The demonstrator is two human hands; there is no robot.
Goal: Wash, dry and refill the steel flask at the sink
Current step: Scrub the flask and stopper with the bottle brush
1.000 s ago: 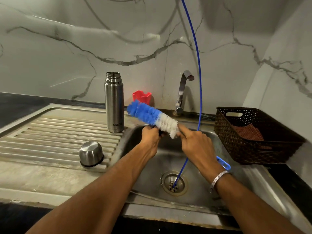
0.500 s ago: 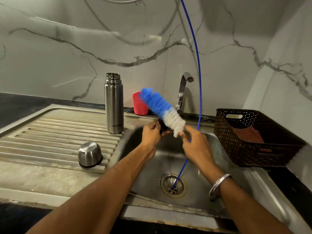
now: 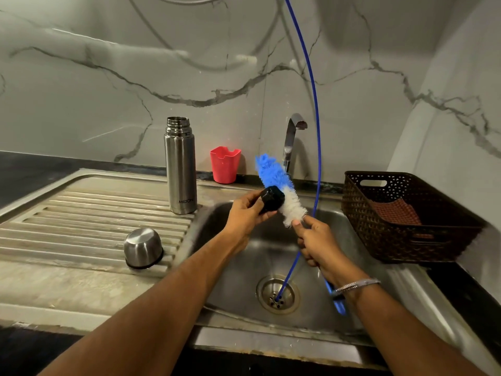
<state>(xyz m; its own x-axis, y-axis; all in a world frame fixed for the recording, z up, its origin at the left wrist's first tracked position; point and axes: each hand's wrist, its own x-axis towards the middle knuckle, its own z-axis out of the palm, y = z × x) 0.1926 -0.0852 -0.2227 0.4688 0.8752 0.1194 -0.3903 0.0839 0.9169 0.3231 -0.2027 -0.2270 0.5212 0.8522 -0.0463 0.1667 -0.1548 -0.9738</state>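
The steel flask (image 3: pixel 180 169) stands upright and uncapped on the drainboard, left of the sink (image 3: pixel 238 291). Its steel cup lid (image 3: pixel 143 248) lies upside down nearer to me on the ribs. My left hand (image 3: pixel 245 215) is closed around a black stopper (image 3: pixel 272 198) over the basin. My right hand (image 3: pixel 317 244) grips the handle of a bottle brush (image 3: pixel 279 189) with blue and white bristles. The bristles press against the stopper, and the brush tip points up and to the left.
A tap (image 3: pixel 291 142) rises behind the basin. A thin blue hose (image 3: pixel 314 109) hangs from above down into the drain (image 3: pixel 278 294). A red plastic holder (image 3: pixel 225 164) sits by the wall. A dark woven basket (image 3: pixel 406 215) with a brown cloth stands on the right.
The brush has swung from lying low and leftward to standing steeply upward. The black stopper has come into sight in my left hand.
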